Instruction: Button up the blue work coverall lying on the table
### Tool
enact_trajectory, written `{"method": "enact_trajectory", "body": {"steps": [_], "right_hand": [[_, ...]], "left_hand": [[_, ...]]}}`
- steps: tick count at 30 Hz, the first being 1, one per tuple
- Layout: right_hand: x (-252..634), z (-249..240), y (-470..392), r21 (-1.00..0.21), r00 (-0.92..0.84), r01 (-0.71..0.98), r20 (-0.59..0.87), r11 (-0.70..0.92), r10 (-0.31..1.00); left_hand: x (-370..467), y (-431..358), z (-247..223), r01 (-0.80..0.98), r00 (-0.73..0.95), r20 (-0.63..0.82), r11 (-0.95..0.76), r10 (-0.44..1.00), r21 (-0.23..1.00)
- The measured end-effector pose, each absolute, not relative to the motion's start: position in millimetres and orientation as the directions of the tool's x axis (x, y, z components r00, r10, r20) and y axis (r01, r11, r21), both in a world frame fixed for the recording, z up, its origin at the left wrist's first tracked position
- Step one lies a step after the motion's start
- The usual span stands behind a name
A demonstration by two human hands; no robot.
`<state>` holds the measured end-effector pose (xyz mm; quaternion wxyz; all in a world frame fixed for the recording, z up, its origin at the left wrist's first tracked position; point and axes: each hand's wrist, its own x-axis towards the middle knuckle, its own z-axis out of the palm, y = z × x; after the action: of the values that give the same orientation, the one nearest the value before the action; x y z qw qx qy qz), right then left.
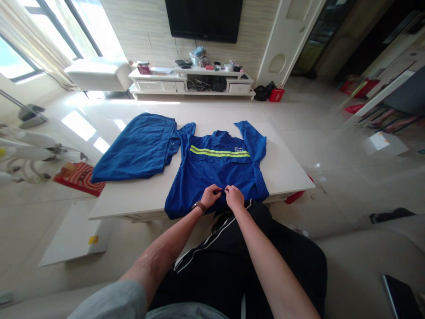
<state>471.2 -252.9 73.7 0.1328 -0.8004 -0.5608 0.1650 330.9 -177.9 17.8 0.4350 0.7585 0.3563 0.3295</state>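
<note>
A blue work jacket (202,173) with a yellow-and-grey reflective stripe across the chest lies front up on the white table (288,173), its collar at the far side. Its lower part hangs over the near table edge. My left hand (211,196) pinches the front opening near the hem. Close beside it, my right hand (234,196) pinches the other side of that opening. Whatever small fastening lies between the fingertips is too small to make out. Left of the jacket lies a folded blue garment (139,146), touching or nearly touching its sleeve.
A red patterned bag (79,177) stands on the floor at the table's left end. A white TV cabinet (159,86) with many small items is against the far wall, under a television (204,20). My knees are close to the near table edge. A white box (76,235) sits at lower left.
</note>
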Motion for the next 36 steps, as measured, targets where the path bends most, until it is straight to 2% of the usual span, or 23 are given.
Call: {"method": "enact_trajectory", "body": {"steps": [8, 24, 36], "right_hand": [[474.2, 70.0, -250.3, -0.462, 0.246, 0.837, -0.161, -0.293, 0.956], [471.9, 78.5, -256.0, -0.367, 0.296, 0.874, -0.119, -0.319, 0.948], [469.9, 79.6, -253.5, -0.369, 0.331, 0.856, -0.150, -0.363, 0.932]], "left_hand": [[330.5, -178.0, 13.8, 0.268, 0.525, 0.174, -0.356, 0.833, 0.895], [330.3, -177.6, 18.1, 0.289, 0.549, 0.178, -0.386, 0.816, 0.876], [329.3, -176.2, 16.9, 0.314, 0.579, 0.158, -0.397, 0.800, 0.862]]}}
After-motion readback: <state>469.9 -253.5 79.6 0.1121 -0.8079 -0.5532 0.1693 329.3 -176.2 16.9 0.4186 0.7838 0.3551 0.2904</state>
